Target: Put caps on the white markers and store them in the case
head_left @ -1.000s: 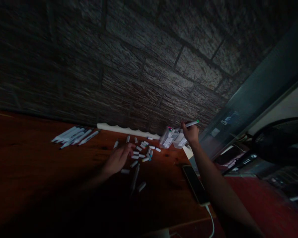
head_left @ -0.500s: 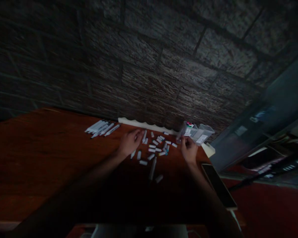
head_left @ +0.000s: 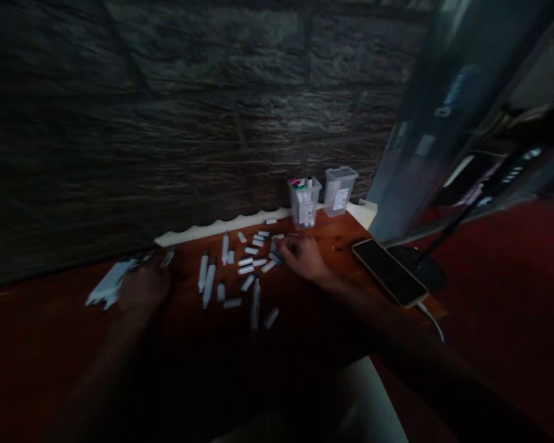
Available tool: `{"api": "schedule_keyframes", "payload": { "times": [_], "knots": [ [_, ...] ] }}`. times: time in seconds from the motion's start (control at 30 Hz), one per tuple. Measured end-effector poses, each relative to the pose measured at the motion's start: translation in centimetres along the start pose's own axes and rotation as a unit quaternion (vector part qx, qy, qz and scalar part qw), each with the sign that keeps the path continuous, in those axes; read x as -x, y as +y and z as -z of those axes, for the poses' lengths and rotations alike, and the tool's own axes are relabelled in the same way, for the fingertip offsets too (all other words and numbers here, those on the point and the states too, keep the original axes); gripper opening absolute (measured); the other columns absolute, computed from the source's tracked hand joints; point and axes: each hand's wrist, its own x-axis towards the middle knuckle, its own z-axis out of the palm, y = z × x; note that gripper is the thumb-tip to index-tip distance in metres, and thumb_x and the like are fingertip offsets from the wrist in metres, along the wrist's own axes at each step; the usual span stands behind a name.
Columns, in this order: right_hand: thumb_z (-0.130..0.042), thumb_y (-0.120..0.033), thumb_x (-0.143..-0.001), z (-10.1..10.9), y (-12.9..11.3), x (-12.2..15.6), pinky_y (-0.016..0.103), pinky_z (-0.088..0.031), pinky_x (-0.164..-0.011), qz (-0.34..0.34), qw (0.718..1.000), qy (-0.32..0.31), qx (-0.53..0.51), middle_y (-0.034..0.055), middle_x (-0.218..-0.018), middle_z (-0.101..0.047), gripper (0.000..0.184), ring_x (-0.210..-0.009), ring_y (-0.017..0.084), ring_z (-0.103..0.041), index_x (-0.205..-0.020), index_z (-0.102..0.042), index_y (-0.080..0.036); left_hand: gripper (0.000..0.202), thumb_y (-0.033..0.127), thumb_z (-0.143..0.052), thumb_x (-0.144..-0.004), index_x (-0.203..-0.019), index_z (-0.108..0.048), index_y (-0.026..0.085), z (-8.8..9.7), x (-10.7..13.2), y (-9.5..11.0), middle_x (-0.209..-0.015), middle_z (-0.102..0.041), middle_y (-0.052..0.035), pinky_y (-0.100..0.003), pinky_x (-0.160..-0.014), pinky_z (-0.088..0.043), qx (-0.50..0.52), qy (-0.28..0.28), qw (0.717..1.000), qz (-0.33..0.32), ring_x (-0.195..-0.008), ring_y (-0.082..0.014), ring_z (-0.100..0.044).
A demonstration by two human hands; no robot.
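Observation:
White markers and several short caps lie scattered on the dark wooden table. My right hand rests on the right edge of that scatter, fingers bent down onto the caps; what they pinch is too dim to name. My left hand is blurred and reaches left, right beside a bundle of white markers. Two clear plastic cups stand by the wall: the left cup holds markers with coloured ends, and the right cup looks empty.
A dark phone with a white cable lies on the table's right edge. A white scalloped strip runs along the stone wall. A round stand base and a tilted dark panel are at the right.
My left hand has swung left from the caps to the bundle of markers. My right hand has come down from the cups to the scattered caps. The view has turned.

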Motion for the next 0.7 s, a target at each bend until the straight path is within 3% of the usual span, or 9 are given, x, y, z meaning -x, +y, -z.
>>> {"api": "schedule_keyframes", "payload": {
  "times": [0.03, 0.1, 0.2, 0.27, 0.33, 0.4, 0.47, 0.6, 0.7],
  "knots": [
    [-0.047, -0.037, -0.091, -0.1, 0.1, -0.1, 0.022, -0.031, -0.054, 0.003, 1.000, -0.009, -0.001, -0.0028, -0.056, -0.055, 0.037, -0.051, 0.009, -0.047, -0.062, -0.060, -0.018, 0.008, 0.031, -0.062, -0.069, -0.071, -0.057, 0.025, -0.2, -0.2, 0.4, -0.046, -0.040, 0.0035, -0.043, -0.076, -0.046, -0.149, 0.049, 0.988, 0.010, -0.068, -0.0288, -0.061],
    [-0.046, -0.036, -0.092, -0.1, 0.1, -0.2, 0.022, -0.031, -0.054, 0.008, 0.999, -0.032, -0.008, -0.0029, -0.056, -0.053, 0.037, -0.052, 0.009, -0.046, -0.063, -0.060, -0.018, 0.012, 0.034, -0.066, -0.065, -0.071, -0.060, 0.026, -0.5, -0.3, 1.4, -0.044, -0.040, 0.0030, -0.053, -0.077, -0.046, -0.222, 0.057, 0.973, 0.011, -0.064, -0.0324, -0.060],
    [-0.047, -0.035, -0.092, -0.2, 0.0, -0.1, 0.022, -0.030, -0.053, 0.015, 0.998, -0.058, -0.008, -0.0034, -0.055, -0.050, 0.036, -0.051, 0.009, -0.044, -0.063, -0.060, -0.018, 0.017, 0.042, -0.068, -0.065, -0.072, -0.061, 0.028, -1.3, 0.1, 3.3, -0.058, -0.060, 0.0005, -0.062, -0.082, -0.048, -0.278, 0.034, 0.960, 0.016, -0.080, -0.0370, -0.065],
    [-0.048, -0.034, -0.092, -0.3, 0.0, 0.0, 0.023, -0.031, -0.055, 0.024, 0.997, -0.070, -0.003, -0.0031, -0.056, -0.051, 0.035, -0.053, 0.009, -0.044, -0.062, -0.058, -0.018, 0.019, 0.039, -0.069, -0.066, -0.082, -0.064, 0.030, -2.2, 0.7, 4.5, -0.081, -0.071, 0.0017, -0.060, -0.090, -0.048, -0.178, 0.016, 0.983, 0.037, -0.098, -0.0354, -0.065],
    [-0.049, -0.033, -0.092, -0.3, 0.1, 0.0, 0.023, -0.031, -0.056, 0.031, 0.997, -0.074, -0.002, -0.0030, -0.058, -0.051, 0.036, -0.054, 0.009, -0.044, -0.060, -0.055, -0.018, 0.025, 0.033, -0.070, -0.068, -0.092, -0.064, 0.030, -3.3, 1.2, 5.4, -0.093, -0.073, 0.0030, -0.053, -0.092, -0.052, 0.016, 0.019, 0.997, 0.077, -0.100, -0.0311, -0.066],
    [-0.048, -0.033, -0.092, -0.3, 0.2, 0.0, 0.023, -0.030, -0.056, 0.036, 0.996, -0.076, -0.004, -0.0032, -0.058, -0.051, 0.036, -0.055, 0.009, -0.045, -0.059, -0.053, -0.018, 0.021, 0.023, -0.067, -0.070, -0.091, -0.064, 0.029, -4.5, 1.6, 6.1, -0.092, -0.074, 0.0049, -0.044, -0.088, -0.057, 0.186, -0.007, 0.975, 0.120, -0.096, -0.0258, -0.069],
    [-0.047, -0.033, -0.092, -0.3, 0.2, 0.1, 0.023, -0.030, -0.055, 0.038, 0.996, -0.082, -0.007, -0.0032, -0.058, -0.050, 0.037, -0.054, 0.009, -0.044, -0.058, -0.052, -0.019, 0.018, 0.014, -0.065, -0.071, -0.086, -0.064, 0.025, -5.5, 1.8, 6.6, -0.092, -0.075, 0.0038, -0.034, -0.080, -0.061, 0.276, -0.022, 0.948, 0.155, -0.093, -0.0221, -0.071],
    [-0.045, -0.034, -0.093, 0.0, -0.1, 0.5, 0.023, -0.030, -0.055, 0.039, 0.995, -0.093, -0.021, -0.0026, -0.058, -0.051, 0.039, -0.054, 0.010, -0.042, -0.058, -0.054, -0.019, 0.020, 0.005, -0.061, -0.072, -0.088, -0.065, 0.016, -6.2, 2.4, 7.1, -0.095, -0.075, -0.0048, -0.021, -0.063, -0.060, 0.383, -0.031, 0.910, 0.157, -0.086, -0.0185, -0.072],
    [-0.046, -0.036, -0.092, -0.1, 0.1, 0.7, 0.024, -0.031, -0.055, 0.042, 0.995, -0.092, -0.025, -0.0013, -0.059, -0.054, 0.039, -0.054, 0.011, -0.045, -0.060, -0.058, -0.018, 0.020, 0.005, -0.059, -0.075, -0.090, -0.065, 0.017, -6.2, 2.8, 7.0, -0.094, -0.074, -0.0040, -0.022, -0.068, -0.059, 0.423, -0.043, 0.894, 0.140, -0.082, -0.0154, -0.072]
  ]
}}
